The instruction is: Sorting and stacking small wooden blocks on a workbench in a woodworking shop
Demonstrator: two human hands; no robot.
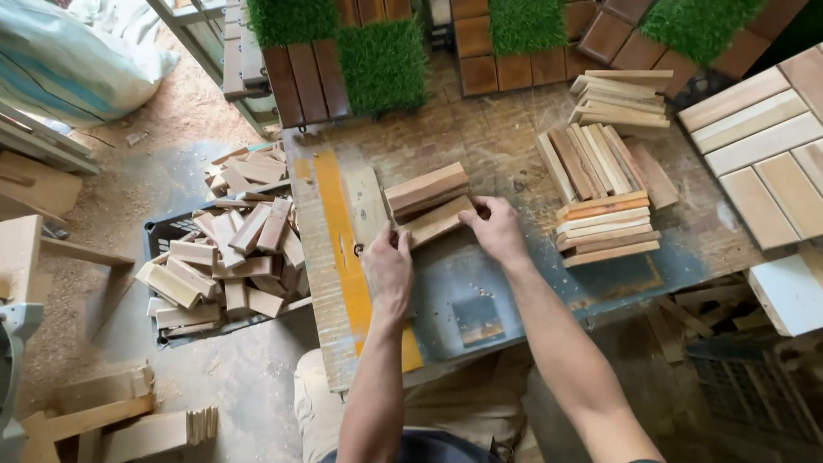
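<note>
Left hand [387, 261] and right hand [495, 225] both gripping short wooden slats [430, 204], bundle sitting mid-workbench [514, 137]; stacked slats [604, 219] lying right; black crate of offcuts [225, 249] sitting left, on floor.

Wood slats [431, 204] under both hands: bare, unfinished, matt, sawn faces. Stacked slats [605, 201] same raw wood, pale to reddish. Workbench [506, 146]: worn board, scuffed, dusty, with a matt yellow painted strip [343, 249]. Crate [163, 230] looks dark plastic, full of rough offcuts [231, 249]. Tiles [307, 79]: darker stained wood, slight sheen, beside fuzzy green artificial turf [382, 65]. Floor [154, 111] covered in sawdust.
</note>
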